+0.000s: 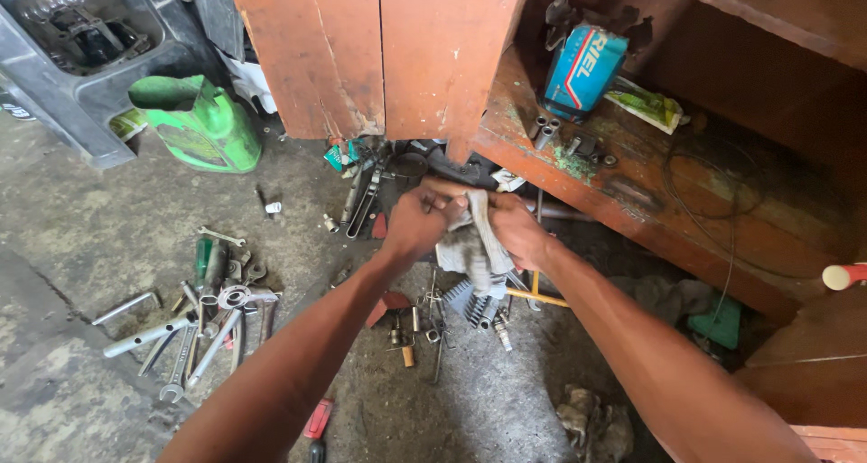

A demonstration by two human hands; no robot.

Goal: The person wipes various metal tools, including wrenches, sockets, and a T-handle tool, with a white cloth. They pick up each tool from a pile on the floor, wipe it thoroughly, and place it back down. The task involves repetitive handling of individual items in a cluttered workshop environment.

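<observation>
Rag (470, 246) between left hand (414, 224) and right hand (517, 231): soft woven cloth, grey-white, grimy, matt. Floor (81, 237): rough concrete, dusty, cracked, matt. Wrenches (194, 323): bare metal, dull silver sheen, smudged. Cabinet (379, 56): orange-brown painted wood, worn, chipped at lower edges, matt. Shelf (632, 187): same wood, stained, scratched. Jug (203, 124): green plastic, semi-gloss, dirty. Packet (582, 65): blue-red, glossy, crumpled. Screwdriver handle (316, 420): red plastic, smooth. Crate (81, 56): dark grey plastic, dull.
</observation>
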